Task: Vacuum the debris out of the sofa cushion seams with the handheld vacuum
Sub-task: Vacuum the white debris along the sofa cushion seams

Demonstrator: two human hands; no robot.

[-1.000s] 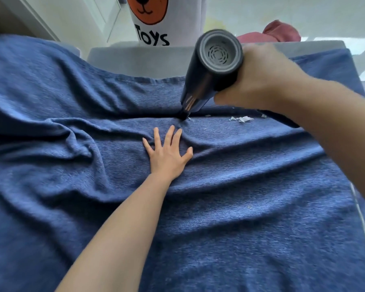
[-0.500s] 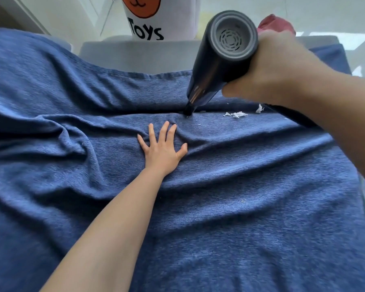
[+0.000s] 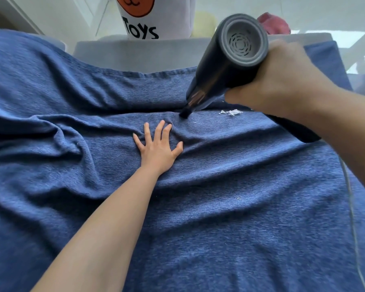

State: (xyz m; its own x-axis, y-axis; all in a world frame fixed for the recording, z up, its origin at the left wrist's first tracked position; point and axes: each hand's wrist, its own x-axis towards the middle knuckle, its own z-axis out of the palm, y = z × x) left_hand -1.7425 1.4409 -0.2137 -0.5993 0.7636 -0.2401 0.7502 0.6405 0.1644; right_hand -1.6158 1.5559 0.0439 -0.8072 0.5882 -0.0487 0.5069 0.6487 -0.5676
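My right hand (image 3: 282,81) grips a black handheld vacuum (image 3: 226,66), rear vent toward me, its narrow nozzle tip (image 3: 184,113) touching the seam of the blue-covered sofa cushion (image 3: 219,207). White paper scraps (image 3: 232,112) lie in the seam just right of the nozzle, and a tiny fleck (image 3: 195,122) sits below it. My left hand (image 3: 157,147) lies flat with fingers spread on the blue cover, just below and left of the nozzle, pressing the wrinkled fabric.
A grey sofa back (image 3: 145,51) rises behind the seam. Behind it stand a white bin marked "Toys" (image 3: 154,17) and a pink object (image 3: 274,23). A thin white cord (image 3: 354,228) runs down the cover's right side. The cover is bunched into folds at the left.
The vacuum and my right hand have shifted a little right along the seam, closer to the white scraps. My left hand stays flat on the cover.
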